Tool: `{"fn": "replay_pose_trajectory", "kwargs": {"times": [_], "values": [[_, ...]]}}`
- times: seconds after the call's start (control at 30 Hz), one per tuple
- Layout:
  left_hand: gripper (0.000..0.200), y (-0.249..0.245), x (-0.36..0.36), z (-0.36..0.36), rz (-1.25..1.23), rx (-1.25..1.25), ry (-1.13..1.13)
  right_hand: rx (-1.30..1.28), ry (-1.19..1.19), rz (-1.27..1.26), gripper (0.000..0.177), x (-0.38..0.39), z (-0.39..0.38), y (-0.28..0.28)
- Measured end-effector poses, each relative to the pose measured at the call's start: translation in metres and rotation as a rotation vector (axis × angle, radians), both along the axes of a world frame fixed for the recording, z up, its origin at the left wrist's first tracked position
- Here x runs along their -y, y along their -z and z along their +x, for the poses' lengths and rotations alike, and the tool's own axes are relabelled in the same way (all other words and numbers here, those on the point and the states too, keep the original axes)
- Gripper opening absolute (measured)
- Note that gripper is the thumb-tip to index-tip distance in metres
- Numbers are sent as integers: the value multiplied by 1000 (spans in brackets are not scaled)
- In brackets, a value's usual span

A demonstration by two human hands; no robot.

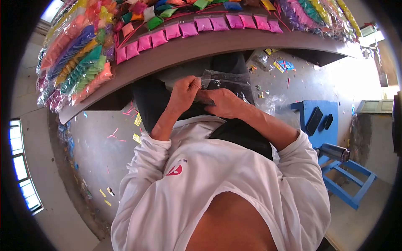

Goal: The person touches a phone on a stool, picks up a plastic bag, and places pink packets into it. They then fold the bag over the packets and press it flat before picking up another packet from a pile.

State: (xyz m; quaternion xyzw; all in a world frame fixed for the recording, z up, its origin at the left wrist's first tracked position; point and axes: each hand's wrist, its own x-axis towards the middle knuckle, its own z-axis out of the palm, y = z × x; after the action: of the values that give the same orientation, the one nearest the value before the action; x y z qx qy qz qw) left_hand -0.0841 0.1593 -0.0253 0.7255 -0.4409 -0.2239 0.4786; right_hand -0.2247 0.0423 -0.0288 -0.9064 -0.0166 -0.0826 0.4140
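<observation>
Over my lap I hold a clear plastic bag point(232, 78) by its near left edge. My left hand point(184, 92) pinches the bag's corner, its fingers closed. Close beside it, my right hand point(225, 102) also has its fingers closed on the bag's edge; its fingertips are partly hidden. The bag hangs away to the right, see-through, with no contents visible. Beyond my hands, a row of small pink and purple packets point(188, 29) lies along the front edge of the brown table point(167, 52).
Bundles of colourful packets in clear bags point(79, 62) are heaped at the table's left, with more bundles point(314, 16) at the right. A blue stool point(326, 125) on the right carries dark cases and a metal bottle point(335, 152). Scraps and pink sticks litter the floor point(96, 142).
</observation>
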Motion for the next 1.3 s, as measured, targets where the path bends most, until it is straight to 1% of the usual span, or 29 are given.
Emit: {"fn": "replay_pose_trajectory", "kwargs": {"times": [0.03,0.1,0.2,0.23,0.27,0.3,0.33,0.4,0.43,0.53,0.57,0.63,0.73,0.8,0.83,0.93,0.97,1.07,1.17,1.27,1.3], "values": [[31,2,1,0,-9,-35,-19,-80,18,15,45,-1,-1,-3],[32,3,3,2,-6,-8,-33,-241,49,45,52,-2,0,-13],[34,6,2,4,54,-28,-12,-423,-28,-113,49,3,6,-8],[35,8,1,5,85,-44,3,-377,-61,-188,48,3,7,2],[35,11,0,4,85,-5,2,-331,-91,-261,47,2,6,16],[35,14,0,3,83,35,3,-283,-120,-336,46,2,8,17],[35,15,0,3,79,77,5,-260,-82,-310,45,0,7,17],[35,15,1,3,61,34,-28,-215,-3,-262,42,-8,3,13],[35,14,2,4,49,13,-44,-226,23,-118,40,-6,5,11],[33,11,4,8,110,1,-68,-253,83,68,39,-4,8,10],[32,11,4,8,91,13,-66,-169,73,-35,36,-4,9,22],[29,12,3,6,53,35,-63,-175,88,-171,36,-9,6,14],[26,16,0,5,100,-18,-57,-129,79,-362,35,-14,3,12],[25,21,-2,3,124,48,-53,-80,62,-454,34,-17,3,13],[25,21,-1,2,134,84,-51,-179,15,-519,28,-18,4,11],[27,17,2,-6,19,232,-31,-201,7,-500,21,-19,5,11],[28,22,2,-7,8,233,-39,-195,28,-440,20,-18,5,11],[25,23,0,-7,16,248,-77,-167,100,-410,24,-16,-4,-5],[27,13,-7,-2,6,242,-95,-336,62,-401,38,4,-26,-16],[30,9,-17,-1,26,173,-139,-293,141,-358,37,27,-59,-5],[30,16,-19,2,46,131,-154,-307,189,-360,32,35,-69,-6]]}}
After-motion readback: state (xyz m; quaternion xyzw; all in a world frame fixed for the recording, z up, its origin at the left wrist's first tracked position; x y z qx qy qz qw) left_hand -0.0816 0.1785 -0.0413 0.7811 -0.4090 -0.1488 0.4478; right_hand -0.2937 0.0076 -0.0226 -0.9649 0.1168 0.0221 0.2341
